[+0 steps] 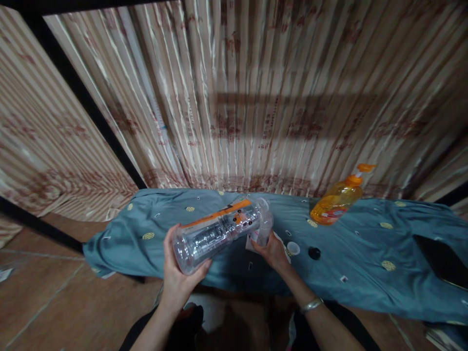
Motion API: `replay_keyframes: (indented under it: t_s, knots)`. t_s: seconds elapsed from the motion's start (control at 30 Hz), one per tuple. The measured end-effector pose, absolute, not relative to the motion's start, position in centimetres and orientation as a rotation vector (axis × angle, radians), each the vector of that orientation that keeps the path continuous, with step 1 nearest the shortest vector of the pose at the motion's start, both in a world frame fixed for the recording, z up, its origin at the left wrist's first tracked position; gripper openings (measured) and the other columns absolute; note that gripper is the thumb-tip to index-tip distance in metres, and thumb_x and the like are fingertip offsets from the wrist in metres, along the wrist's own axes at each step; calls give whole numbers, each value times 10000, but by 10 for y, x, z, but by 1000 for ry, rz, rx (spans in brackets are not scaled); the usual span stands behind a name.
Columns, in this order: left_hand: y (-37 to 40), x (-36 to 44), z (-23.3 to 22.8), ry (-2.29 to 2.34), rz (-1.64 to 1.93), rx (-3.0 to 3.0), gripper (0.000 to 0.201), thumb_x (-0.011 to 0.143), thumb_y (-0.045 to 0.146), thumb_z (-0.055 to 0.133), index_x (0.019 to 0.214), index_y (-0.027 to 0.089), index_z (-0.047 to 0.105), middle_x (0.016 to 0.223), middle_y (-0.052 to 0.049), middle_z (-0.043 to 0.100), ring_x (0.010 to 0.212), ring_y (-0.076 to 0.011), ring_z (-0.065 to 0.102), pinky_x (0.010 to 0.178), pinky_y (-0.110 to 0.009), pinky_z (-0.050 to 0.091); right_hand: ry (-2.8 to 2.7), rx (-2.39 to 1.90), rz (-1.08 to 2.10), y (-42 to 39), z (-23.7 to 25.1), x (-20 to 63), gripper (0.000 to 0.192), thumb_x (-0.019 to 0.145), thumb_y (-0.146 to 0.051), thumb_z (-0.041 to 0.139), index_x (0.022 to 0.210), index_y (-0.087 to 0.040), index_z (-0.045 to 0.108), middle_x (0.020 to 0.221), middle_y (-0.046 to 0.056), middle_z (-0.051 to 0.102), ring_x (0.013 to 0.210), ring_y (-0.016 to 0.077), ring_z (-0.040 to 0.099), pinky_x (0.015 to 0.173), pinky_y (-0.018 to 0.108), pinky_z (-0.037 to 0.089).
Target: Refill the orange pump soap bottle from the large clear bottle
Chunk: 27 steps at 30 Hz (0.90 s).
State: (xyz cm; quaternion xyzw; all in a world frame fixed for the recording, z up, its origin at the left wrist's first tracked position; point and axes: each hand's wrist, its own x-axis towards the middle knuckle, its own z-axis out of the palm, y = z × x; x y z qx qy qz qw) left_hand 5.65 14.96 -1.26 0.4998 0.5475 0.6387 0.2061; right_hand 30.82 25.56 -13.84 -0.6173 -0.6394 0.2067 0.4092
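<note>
I watch the left hand [179,278] curled round a bottle [215,234], right hand [272,251] closed on a clear cup [264,232]; glossy plastic could slip

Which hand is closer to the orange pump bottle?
Right. The right hand is to the left of the pump bottle; the left hand is farther left, holding the clear bottle.

Far ahead I see a pleated, red-printed beige curtain [256,73] — straight black bars [84,101] left, brown tiled floor [54,319] near left, long teal-draped surface [365,258] near.
</note>
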Motion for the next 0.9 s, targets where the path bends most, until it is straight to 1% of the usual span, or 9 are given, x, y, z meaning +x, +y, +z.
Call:
replay_keyframes:
  t_s: [0.13, 0.23, 0.43, 0.57, 0.73, 0.9]
  knots:
    - [150, 56, -12, 1526, 1796, 1403, 976, 657, 561, 928, 1466, 246, 483, 1365, -118, 588, 1205, -298, 657, 1112, -499, 512, -1568, -1599, 556, 255, -136, 306, 527, 753, -442, 719, 1208, -182, 662, 995, 168, 822, 908, 412, 806, 847, 592, 653]
    - [152, 51, -19, 1523, 1797, 1440, 977, 658, 541, 929, 1478, 250, 486, 1367, -118, 594, 1210, -304, 665, 1105, -497, 521, -1561, -1605, 569, 255, -134, 305, 533, 754, -439, 719, 1221, -189, 660, 1002, 154, 828, 913, 410, 807, 847, 586, 650]
    - [155, 42, -27, 1512, 1792, 1528, 965, 688, 498, 924, 1503, 247, 473, 1342, -120, 618, 1159, -279, 702, 1037, -433, 562, -1569, -1640, 578, 254, -133, 305, 534, 757, -446, 729, 1209, -169, 666, 1027, 171, 825, 939, 412, 808, 855, 569, 648]
    - [155, 41, -26, 1530, 1757, 1528, 991, 651, 498, 941, 1484, 235, 474, 1354, -130, 614, 1200, -304, 693, 1062, -456, 557, -1563, -1650, 583, 253, -129, 305, 502, 764, -434, 736, 1207, -207, 671, 1005, 144, 827, 934, 402, 811, 827, 550, 654]
    - [156, 40, -31, 1524, 1792, 1530, 984, 663, 511, 933, 1501, 252, 485, 1362, -118, 607, 1176, -292, 698, 1045, -442, 569, -1568, -1662, 554, 253, -127, 305, 503, 747, -412, 747, 1201, -207, 676, 993, 140, 830, 927, 405, 814, 823, 538, 657]
    - [156, 41, -31, 1542, 1793, 1537, 982, 659, 522, 934, 1492, 247, 496, 1401, -129, 588, 1231, -309, 670, 1100, -469, 533, -1592, -1649, 550, 254, -127, 307, 462, 760, -422, 760, 1175, -231, 686, 981, 130, 836, 911, 407, 816, 809, 543, 658]
